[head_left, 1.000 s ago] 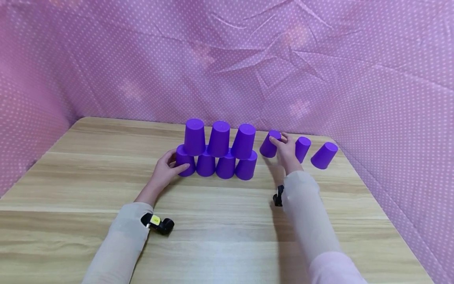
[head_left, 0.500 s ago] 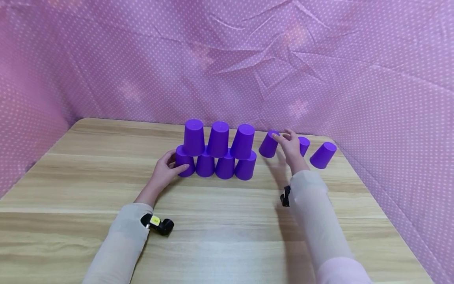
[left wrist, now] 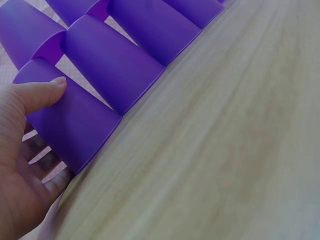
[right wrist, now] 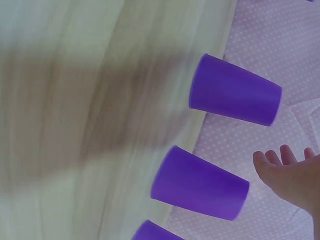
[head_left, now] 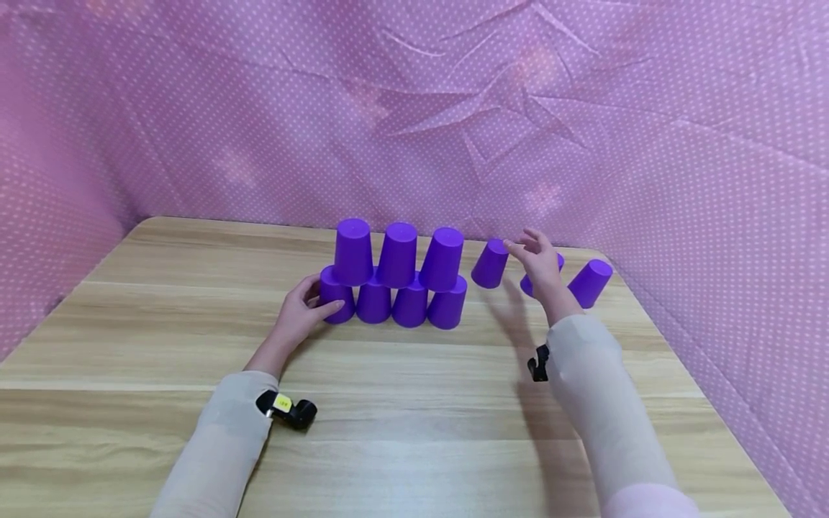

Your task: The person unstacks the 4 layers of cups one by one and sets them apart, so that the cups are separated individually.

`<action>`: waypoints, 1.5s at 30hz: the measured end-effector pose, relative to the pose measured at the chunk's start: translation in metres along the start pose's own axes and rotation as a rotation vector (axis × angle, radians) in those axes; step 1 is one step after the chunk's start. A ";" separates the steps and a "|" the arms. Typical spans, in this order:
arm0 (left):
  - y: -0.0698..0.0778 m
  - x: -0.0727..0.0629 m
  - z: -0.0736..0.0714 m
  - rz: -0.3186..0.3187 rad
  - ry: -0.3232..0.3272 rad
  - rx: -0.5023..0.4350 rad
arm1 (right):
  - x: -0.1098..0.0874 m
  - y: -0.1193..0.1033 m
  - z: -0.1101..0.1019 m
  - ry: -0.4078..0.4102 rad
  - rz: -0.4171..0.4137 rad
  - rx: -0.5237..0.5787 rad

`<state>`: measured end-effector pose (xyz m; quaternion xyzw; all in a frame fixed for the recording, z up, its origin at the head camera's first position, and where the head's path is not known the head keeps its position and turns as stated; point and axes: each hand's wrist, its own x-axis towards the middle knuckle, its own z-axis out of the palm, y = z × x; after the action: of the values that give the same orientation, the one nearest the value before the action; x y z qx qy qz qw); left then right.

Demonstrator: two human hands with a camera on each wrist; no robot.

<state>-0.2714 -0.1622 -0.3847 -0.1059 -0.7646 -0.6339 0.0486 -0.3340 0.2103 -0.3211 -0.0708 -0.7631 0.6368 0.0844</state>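
Observation:
Seven upside-down purple plastic cups stand in two rows: a bottom row with a cup point(head_left: 445, 303) at its right end, and three on top, the middle one a cup point(head_left: 398, 255). My left hand point(head_left: 299, 311) holds the leftmost bottom cup point(left wrist: 75, 120), thumb on its near side and fingers behind it. Over the loose cups to the right, my right hand point(head_left: 542, 270) has its fingers extended and holds nothing. In the right wrist view that hand point(right wrist: 295, 175) appears beside the top ends of two upside-down cups, one being a purple cup point(right wrist: 200, 182).
Right of the stack stand three separate upside-down cups: a near-stack cup point(head_left: 490, 264), a middle cup point(head_left: 527, 285) partly hidden behind the right hand, and an outer cup point(head_left: 591, 283). The wooden table point(head_left: 388, 403) ends at a pink dotted cloth point(head_left: 414, 144) behind and beside it.
My right hand has let go of the loose cup nearest the stack and moved right, over the middle loose cup. The left hand and the stack hold their places.

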 end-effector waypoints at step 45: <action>0.000 -0.002 0.001 -0.001 0.005 -0.007 | -0.060 -0.039 0.051 -0.347 -0.328 0.087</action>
<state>-0.2696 -0.1612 -0.3854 -0.1043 -0.7623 -0.6368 0.0497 -0.2865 0.1414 -0.2940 0.1682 -0.7394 0.6494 0.0574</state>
